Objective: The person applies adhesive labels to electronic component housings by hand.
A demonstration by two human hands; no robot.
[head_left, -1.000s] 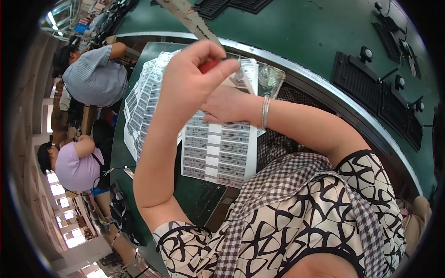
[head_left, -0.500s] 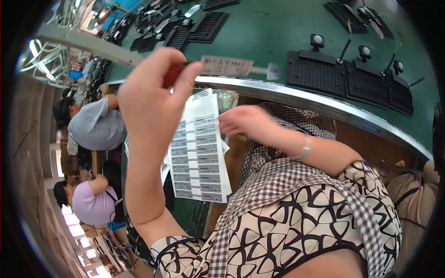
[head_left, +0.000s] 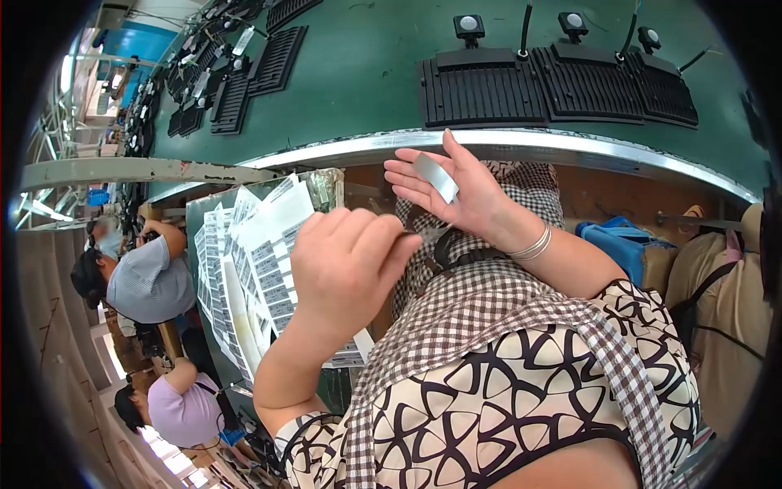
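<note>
My left hand [head_left: 346, 265] is closed in front of the apron, thumb and forefinger pinched together. A small dark bit shows at the fingertips; the rest of what it holds is hidden. My right hand [head_left: 464, 183] is palm up near the bench edge, with its fingers stretched to the left. On its palm and fingers lies a small, shiny, slightly curved silver strip [head_left: 437, 177]. The two hands are apart, the left one nearer my body. Behind the left hand, overlapping sheets of printed labels [head_left: 265, 265] lie on a side surface.
Several black finned housings [head_left: 481, 90] with small sensor heads and cables stand on the green bench [head_left: 358, 90] beyond its metal edge [head_left: 570, 145]. More black parts [head_left: 232, 77] lie at far left. Two people [head_left: 151, 269] sit at left. A blue bag [head_left: 615, 244] is at right.
My left hand has come down from the bench edge; the red object and printed label at its fingers no longer show. My right hand has turned palm up, with the silver strip now visible on it.
</note>
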